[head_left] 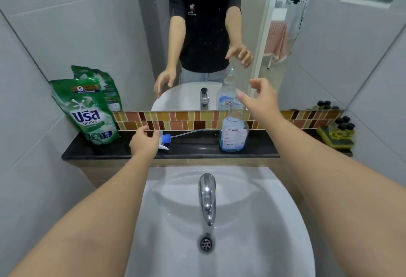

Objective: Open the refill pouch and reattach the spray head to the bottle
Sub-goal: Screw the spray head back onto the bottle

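A green refill pouch (87, 112) stands upright at the left end of the dark ledge (193, 147), leaning on the mirror. The spray head (165, 140), white with a blue collar and a thin clear tube, lies on the ledge. My left hand (144, 142) hovers just left of it with fingers loosely spread, holding nothing. A clear bottle (234, 132) with a little blue liquid stands open-necked on the ledge's right part. My right hand (260, 98) is at its neck, fingers relaxed, not gripping.
A white sink (252, 221) with a chrome tap (207, 197) lies below the ledge. Small dark-capped bottles on a yellow-green sponge (337, 136) sit at the far right. The mirror (87, 24) rises behind the mosaic tile strip.
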